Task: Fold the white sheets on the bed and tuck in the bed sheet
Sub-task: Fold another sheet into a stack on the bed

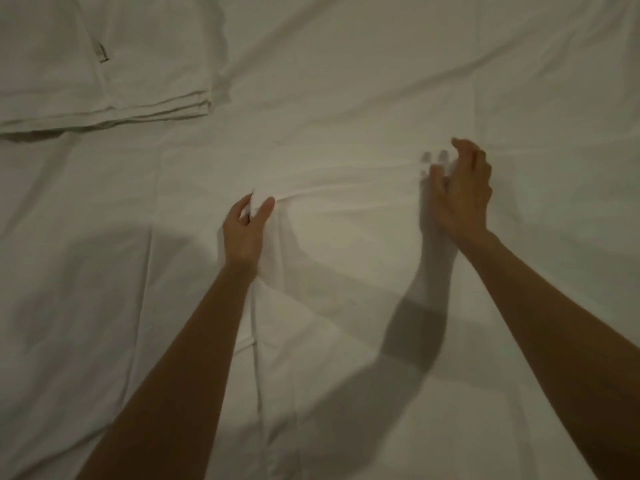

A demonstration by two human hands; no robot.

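no containers in view; the whole frame is white bedding. a white sheet [346, 244] lies spread across the centre and lower frame over the bed sheet [554, 81], its left edge running down from the left hand toward the bottom edge. a folded stack of sheets [104, 81] sits in the upper left, layered edges showing along its lower side, cut off by the left and top borders.

left hand [244, 230], centre of frame, arm reaching up from the lower left: thumb and fingers pinch a raised corner of the white sheet, with creases running rightward from the pinch.

right hand [462, 192], right of centre, arm entering from the lower right: held edge-on above the cloth, fingers loosely curved and holding nothing (its shadow falls just to its left).

where the white sheet ends against the bed sheet on the right is hard to make out. a small dark mark on the stack is too small to identify.
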